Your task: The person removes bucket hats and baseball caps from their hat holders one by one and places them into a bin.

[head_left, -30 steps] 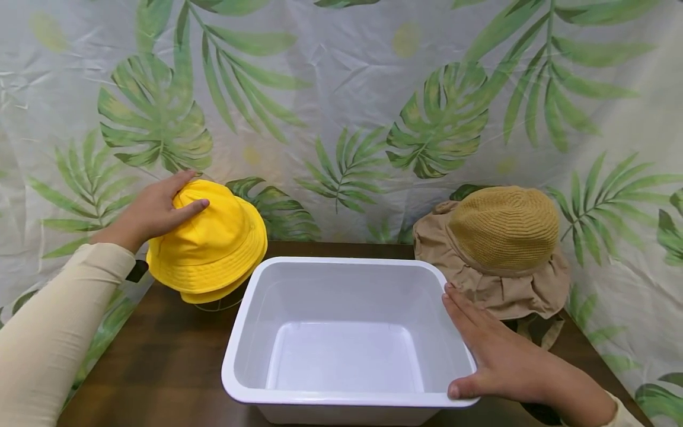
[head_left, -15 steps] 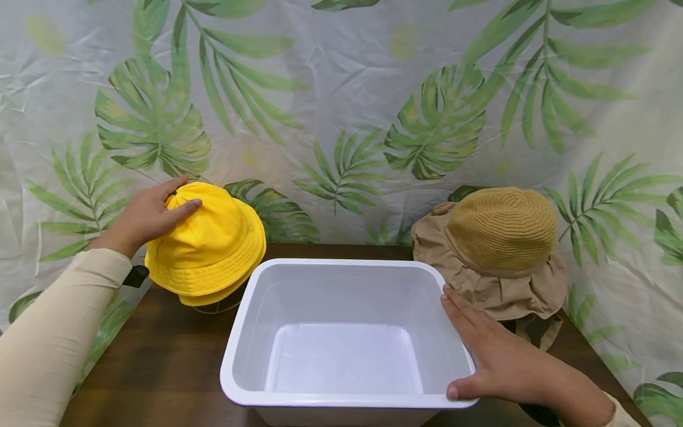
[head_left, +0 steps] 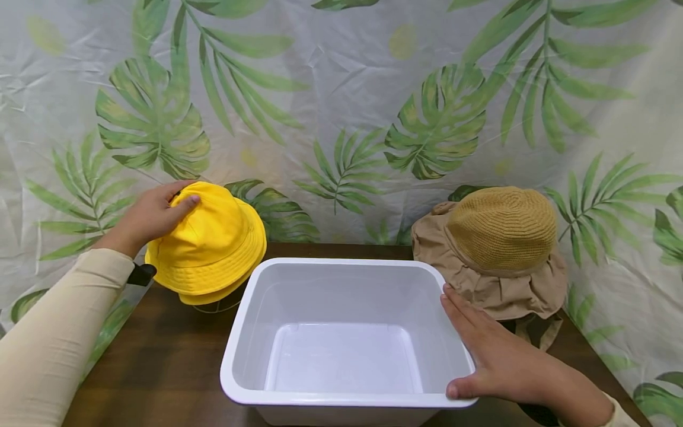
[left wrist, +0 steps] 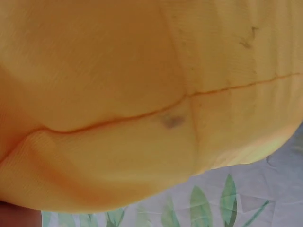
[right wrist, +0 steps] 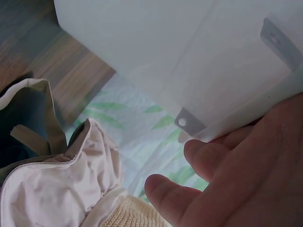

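My left hand (head_left: 151, 214) holds the crown of a yellow bucket hat (head_left: 213, 237) at the left, thumb in front and the other fingers hidden behind the cloth. A second yellow brim shows beneath it. Seen from the left wrist, the yellow cloth (left wrist: 113, 85), with its seam and a dark spot, fills most of the view. At the right, my right hand (head_left: 496, 356) rests on the rim of a white plastic tub (head_left: 341, 398), fingers spread along its right side, thumb at the near corner. From the right wrist, fingers (right wrist: 206, 158) show against the tub's outer wall (right wrist: 137, 42).
A tan sun hat (head_left: 504, 231) with a knitted crown and ruffled fabric brim sits behind the tub's right side, its strap (head_left: 549, 335) hanging down. Thin wire (head_left: 219, 306) shows under the yellow hats. A leaf-print cloth (head_left: 347, 77) hangs behind the dark wooden table (head_left: 160, 356).
My left hand has settled slightly lower on the yellow bucket hat, its fingers bending further behind the crown. The right hand, the tub and the tan hat stay in place.
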{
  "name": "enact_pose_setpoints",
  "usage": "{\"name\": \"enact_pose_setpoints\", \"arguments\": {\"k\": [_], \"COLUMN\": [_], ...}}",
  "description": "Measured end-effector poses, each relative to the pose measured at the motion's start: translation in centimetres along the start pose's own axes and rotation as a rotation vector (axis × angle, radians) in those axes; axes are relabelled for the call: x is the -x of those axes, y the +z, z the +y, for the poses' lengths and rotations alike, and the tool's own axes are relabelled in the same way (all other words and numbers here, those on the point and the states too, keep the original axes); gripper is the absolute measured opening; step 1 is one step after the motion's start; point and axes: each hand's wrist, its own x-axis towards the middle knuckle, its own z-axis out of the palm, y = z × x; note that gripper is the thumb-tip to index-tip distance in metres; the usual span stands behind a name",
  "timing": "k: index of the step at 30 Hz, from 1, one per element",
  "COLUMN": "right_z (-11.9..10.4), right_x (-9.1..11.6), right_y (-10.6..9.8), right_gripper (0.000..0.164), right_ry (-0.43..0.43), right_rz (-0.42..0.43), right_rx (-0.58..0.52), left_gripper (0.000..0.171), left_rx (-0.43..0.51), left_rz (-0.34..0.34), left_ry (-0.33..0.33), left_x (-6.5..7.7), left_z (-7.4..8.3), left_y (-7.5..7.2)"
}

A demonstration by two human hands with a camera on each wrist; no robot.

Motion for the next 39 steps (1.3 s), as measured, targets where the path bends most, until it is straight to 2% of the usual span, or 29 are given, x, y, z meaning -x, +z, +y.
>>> {"name": "enact_pose_setpoints", "arguments": {"k": [5, 13, 18, 24, 32, 39], "right_z": [-0.1, 0.0, 0.1, 0.1, 0.0, 0.1], "right_x": [0.0, 0.1, 0.1, 0.1, 0.1, 0.2], "right_y": [0.0, 0.0, 0.1, 0.2, 0.2, 0.2], "right_gripper": [0.123, 0.123, 0.123, 0.123, 0.123, 0.122], "right_ry": [0.005, 0.011, 0.0, 0.003, 0.008, 0.004], "right_rz": [-0.001, 0.0, 0.011, 0.01, 0.004, 0.001], "right_rx": [-0.001, 0.011, 0.022, 0.02, 0.009, 0.005], "left_gripper": [0.07, 0.071, 0.07, 0.068, 0.066, 0.062], "left_rx": [0.017, 0.057, 0.075, 0.064, 0.05, 0.054], "left_rz": [-0.016, -0.054, -0.041, -0.043, -0.011, 0.009], "left_ry": [-0.005, -0.047, -0.046, -0.018, 0.013, 0.066], "left_x": [-0.1, 0.1, 0.3, 0.3, 0.4, 0.6], "left_z": [0.0, 0.5, 1.1, 1.8, 3.5, 4.7], "left_y": [0.0, -0.5, -1.0, -1.6, -2.1, -2.6]}}
